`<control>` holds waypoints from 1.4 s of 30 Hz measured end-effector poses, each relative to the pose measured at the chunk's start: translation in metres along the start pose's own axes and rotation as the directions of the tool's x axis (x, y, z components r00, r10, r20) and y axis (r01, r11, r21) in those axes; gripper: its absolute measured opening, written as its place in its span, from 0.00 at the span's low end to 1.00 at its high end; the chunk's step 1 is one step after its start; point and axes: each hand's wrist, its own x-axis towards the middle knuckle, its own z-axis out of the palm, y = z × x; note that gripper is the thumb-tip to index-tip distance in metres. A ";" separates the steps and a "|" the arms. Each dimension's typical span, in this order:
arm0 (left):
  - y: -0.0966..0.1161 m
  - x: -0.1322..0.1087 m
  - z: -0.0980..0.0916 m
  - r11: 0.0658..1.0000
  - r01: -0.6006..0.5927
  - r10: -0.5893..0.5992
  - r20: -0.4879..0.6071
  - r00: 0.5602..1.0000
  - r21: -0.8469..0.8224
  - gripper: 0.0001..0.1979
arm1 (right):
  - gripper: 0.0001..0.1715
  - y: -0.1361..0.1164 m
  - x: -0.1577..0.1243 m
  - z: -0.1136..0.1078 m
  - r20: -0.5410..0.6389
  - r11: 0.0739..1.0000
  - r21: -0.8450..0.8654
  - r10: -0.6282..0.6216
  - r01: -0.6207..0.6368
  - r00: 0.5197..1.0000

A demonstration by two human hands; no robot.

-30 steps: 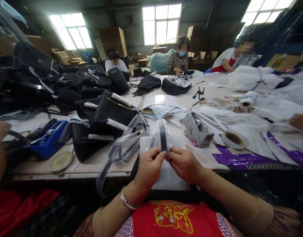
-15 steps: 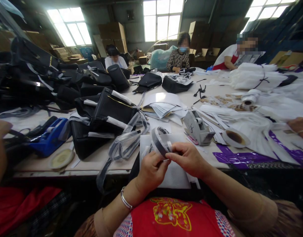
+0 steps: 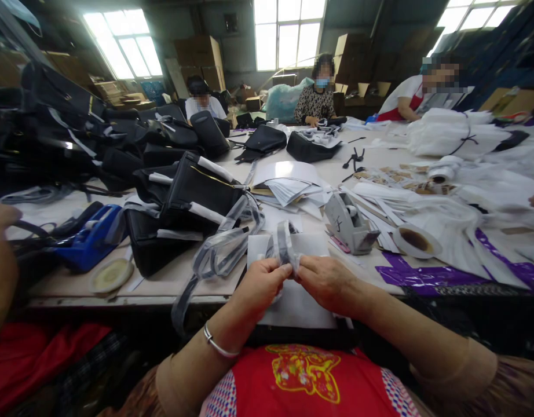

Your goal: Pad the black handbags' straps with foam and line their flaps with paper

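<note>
At the near edge of the tabletop (image 3: 163, 286), the left hand (image 3: 260, 286) and the right hand (image 3: 330, 284) meet fingertip to fingertip above a white sheet (image 3: 302, 307). Each grip is pressed together on the strap (image 3: 285, 243): thumb and forefinger of both hands pinch its lower end. The strap is dark and wrapped in clear film. It stands up from the fingers as a narrow loop, clear of the tabletop. A bracelet (image 3: 217, 346) sits on the left wrist.

Left of the hands, a black bag (image 3: 193, 200) rests on the tabletop. A film-wrapped band (image 3: 217, 255) runs from it and hangs over the edge. A blue dispenser (image 3: 91, 237) and a flat roll (image 3: 110, 275) lie further left.

Right of the strap and just beyond it stands a grey dispenser (image 3: 349, 226). A paper roll (image 3: 417, 240) lies beside it, and purple film (image 3: 423, 275) lies nearer the edge. Paper stacks (image 3: 288, 185) lie behind the strap.

A co-worker's arm (image 3: 0, 266) shows at the left border. Other persons (image 3: 317, 101) sit at the far end.
</note>
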 end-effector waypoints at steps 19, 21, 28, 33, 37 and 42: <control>-0.014 -0.006 0.004 0.902 -0.345 0.350 0.031 0.936 0.260 0.05 | 0.17 -0.006 0.019 -0.012 0.330 0.045 0.882 0.652 -0.470 0.683; -0.007 -0.002 0.002 0.988 -0.153 0.152 0.082 0.985 0.004 0.12 | 0.14 -0.008 0.014 -0.011 0.186 0.286 0.826 0.676 -0.486 0.714; 0.000 0.016 0.017 0.833 0.162 -0.157 0.055 0.986 -0.529 0.23 | 0.14 -0.008 -0.005 0.010 -0.231 0.953 0.105 0.302 -0.284 0.925; -0.001 0.019 0.018 0.849 0.143 -0.151 0.026 0.988 -0.508 0.21 | 0.14 -0.001 -0.008 0.008 -0.155 0.938 0.197 0.318 -0.286 0.935; -0.005 0.017 0.017 0.994 -0.079 0.068 -0.148 0.987 -0.073 0.16 | 0.25 0.006 0.000 0.001 0.233 0.383 0.760 0.594 -0.525 0.770; -0.011 0.017 0.020 0.811 -0.336 0.460 -0.168 0.872 0.479 0.17 | 0.24 0.014 0.014 0.002 0.639 -0.480 0.769 0.566 -0.422 0.521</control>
